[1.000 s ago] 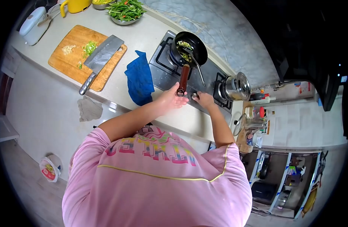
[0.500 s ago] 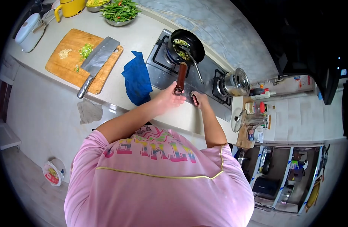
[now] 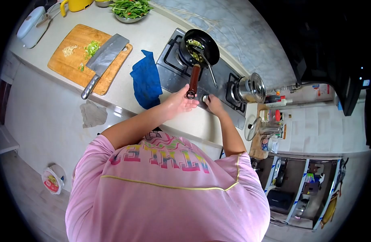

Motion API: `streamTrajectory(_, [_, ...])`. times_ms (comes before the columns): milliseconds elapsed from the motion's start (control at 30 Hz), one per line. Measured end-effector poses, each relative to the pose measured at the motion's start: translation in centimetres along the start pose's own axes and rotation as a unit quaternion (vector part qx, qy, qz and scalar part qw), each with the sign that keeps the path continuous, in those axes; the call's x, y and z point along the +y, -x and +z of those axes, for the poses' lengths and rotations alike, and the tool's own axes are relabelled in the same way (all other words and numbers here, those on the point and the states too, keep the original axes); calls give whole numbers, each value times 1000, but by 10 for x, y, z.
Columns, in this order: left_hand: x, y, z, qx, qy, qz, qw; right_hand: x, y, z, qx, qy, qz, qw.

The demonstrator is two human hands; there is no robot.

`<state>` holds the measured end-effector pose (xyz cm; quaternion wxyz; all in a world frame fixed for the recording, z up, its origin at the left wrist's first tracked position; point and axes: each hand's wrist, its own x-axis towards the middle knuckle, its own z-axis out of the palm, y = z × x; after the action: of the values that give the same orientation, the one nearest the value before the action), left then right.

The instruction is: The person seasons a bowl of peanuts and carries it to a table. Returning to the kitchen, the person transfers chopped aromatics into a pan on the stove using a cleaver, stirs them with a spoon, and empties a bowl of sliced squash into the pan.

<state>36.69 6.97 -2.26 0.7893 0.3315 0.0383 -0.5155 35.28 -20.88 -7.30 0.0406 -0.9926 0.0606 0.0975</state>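
A black wok [image 3: 211, 47] with a brown wooden handle [image 3: 194, 76] sits on the left burner of the gas stove [image 3: 166, 74]. Chopped pieces lie in it, and a metal-handled spatula [image 3: 210, 71] rests inside, its handle over the rim. My left hand [image 3: 180, 104] is open, palm turned up and fingers stretched out, beside the end of the wok handle; its thumb is at the handle, though firm contact cannot be made out. At the stove's front, my right hand [image 3: 214, 105] has its fingers closed on a stove knob [image 3: 205, 98].
A blue cloth [image 3: 146, 82] lies left of the stove. Farther left, a cleaver [image 3: 106, 56] rests on a wooden cutting board [image 3: 68, 60] with chopped greens. A bowl of green vegetables [image 3: 131, 9] stands behind. On the right burner is a steel pot [image 3: 248, 89]; a glass lid [image 3: 254, 129] stands nearby.
My right hand has shifted and turned slightly on the knob, which shows more plainly now. My left hand stays open by the wok handle. The whole view has moved a little.
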Motion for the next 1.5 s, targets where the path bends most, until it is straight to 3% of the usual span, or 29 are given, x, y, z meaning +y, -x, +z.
streamTrajectory(133, [0, -1, 1, 3, -1, 1, 1000, -2, 1, -16, -17, 93, -113, 989])
streamTrajectory(233, [-1, -3, -1, -5, 7, 2, 1000, -10, -3, -29, -23, 123, -78, 989])
streamTrajectory(267, [0, -3, -2, -6, 9, 3, 1000, -12, -4, -31, 56, 68, -43, 995])
streamTrajectory(333, [1, -1, -1, -8, 9, 2, 1000, -25, -6, -43, 174, -166, 5, 971])
streamTrajectory(433, [2, -1, 0, -5, -5, 3, 1000, -50, -14, -51, 276, -340, -97, 894])
streamTrajectory(500, [4, 1, 1, 2, -23, 18, 1000, -59, -21, -65, 301, -346, -145, 877])
streamTrajectory(567, [5, 2, 3, 11, -50, 37, 998, -64, -25, -84, 301, -306, -115, 896])
streamTrajectory(633, [5, 2, 4, 23, -85, 61, 994, -60, -35, -109, 316, -406, -87, 853])
streamTrajectory(700, [3, 0, -1, 31, -157, 97, 982, -62, -17, -158, 213, -427, -37, 878])
streamTrajectory(767, [7, 4, 3, 40, -149, 98, 983, -65, -14, -185, 164, -413, -100, 890])
streamTrajectory(900, [17, 10, 17, 61, 1, 49, 997, -77, -38, -181, 179, -367, -174, 896])
streamTrajectory(1033, [19, 8, 12, 83, 38, 40, 995, -65, -73, -159, 279, -413, -85, 863])
streamTrajectory(1167, [16, 9, 9, 95, 26, 37, 994, -59, -94, -155, 427, -298, -114, 846])
streamTrajectory(1200, [14, 6, 5, 93, 15, 37, 995, -67, -92, -157, 353, -347, -62, 867])
streamTrajectory(1233, [16, 7, 7, 93, 7, 39, 995, -72, -88, -156, 290, -382, -96, 872])
streamTrajectory(1400, [16, 10, 9, 98, -11, 48, 994, -72, -53, -184, 181, -309, -264, 896])
streamTrajectory(1500, [15, 12, 9, 94, -19, 51, 994, -67, -22, -214, 169, -253, -267, 914])
